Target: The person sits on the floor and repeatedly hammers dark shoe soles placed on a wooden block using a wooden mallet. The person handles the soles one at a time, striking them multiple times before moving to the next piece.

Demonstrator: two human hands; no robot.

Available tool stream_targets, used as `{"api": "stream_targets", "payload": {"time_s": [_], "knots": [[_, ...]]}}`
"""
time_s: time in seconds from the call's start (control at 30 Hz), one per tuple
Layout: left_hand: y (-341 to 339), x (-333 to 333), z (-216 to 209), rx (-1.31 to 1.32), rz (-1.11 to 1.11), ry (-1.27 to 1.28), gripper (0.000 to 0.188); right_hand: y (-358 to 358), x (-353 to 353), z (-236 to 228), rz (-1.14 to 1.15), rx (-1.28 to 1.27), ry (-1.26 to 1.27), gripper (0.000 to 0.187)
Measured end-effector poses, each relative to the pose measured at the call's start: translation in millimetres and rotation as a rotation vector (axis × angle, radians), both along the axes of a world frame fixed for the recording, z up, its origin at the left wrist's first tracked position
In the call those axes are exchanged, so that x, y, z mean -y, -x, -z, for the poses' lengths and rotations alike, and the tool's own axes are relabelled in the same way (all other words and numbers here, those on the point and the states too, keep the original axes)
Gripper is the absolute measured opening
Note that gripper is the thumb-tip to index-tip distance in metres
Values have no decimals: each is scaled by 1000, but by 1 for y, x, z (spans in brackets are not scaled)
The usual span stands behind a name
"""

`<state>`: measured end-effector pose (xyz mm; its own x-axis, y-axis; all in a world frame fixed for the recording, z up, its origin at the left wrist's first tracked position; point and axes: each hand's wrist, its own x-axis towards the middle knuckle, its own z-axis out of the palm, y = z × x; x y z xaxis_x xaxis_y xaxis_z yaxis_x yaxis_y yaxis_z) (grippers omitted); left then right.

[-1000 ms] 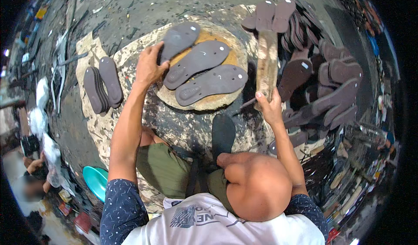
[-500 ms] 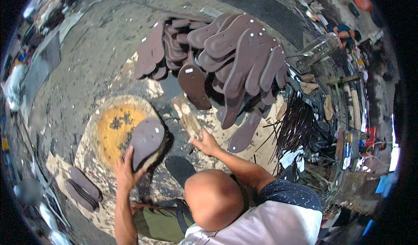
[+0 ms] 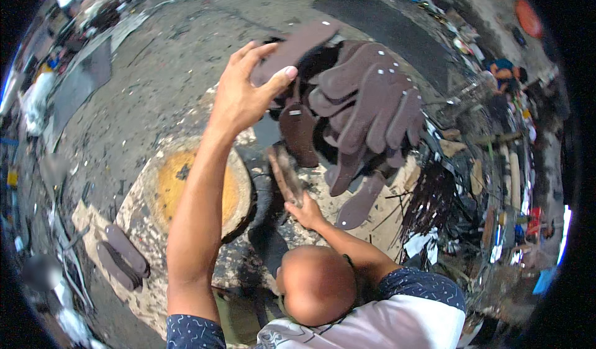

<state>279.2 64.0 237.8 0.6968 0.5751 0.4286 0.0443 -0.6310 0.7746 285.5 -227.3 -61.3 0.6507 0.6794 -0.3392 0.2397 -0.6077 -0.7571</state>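
Observation:
My left hand [image 3: 248,91] reaches over the far pile, its thumb and fingers around the near end of a brown shoe sole [image 3: 301,48]. This sole is slightly blurred and has a white mark at its far end. My right hand [image 3: 305,212] is closed on a worn, elongated wooden block [image 3: 285,175], held upright near the middle. A round chopping block [image 3: 241,187] with a yellowish, dark-specked top stands at the left, partly hidden by my left forearm. Beyond my right hand lies a pile of brown soles [image 3: 369,94], several with white marks.
A single sole [image 3: 362,203] lies just right of the wooden block. Thin dark strips [image 3: 428,194] heap up at the right. A few soles [image 3: 121,259] rest on a pale board at the lower left. A dark flat sheet [image 3: 385,35] covers floor behind the pile.
My left hand has moved from the chopping block up and away to the far pile, and the sole on the block is gone from it. My right hand still holds the wooden block.

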Motion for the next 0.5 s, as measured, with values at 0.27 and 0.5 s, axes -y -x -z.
{"api": "stream_targets", "payload": {"time_s": [0.27, 0.5], "knots": [[262, -58, 160, -88, -522, 352, 43, 13, 10, 13, 83, -47, -237, 47], [608, -76, 261, -937, -1592, 408, 99, 13, 9, 19, 0, -139, -178, 59]]}}
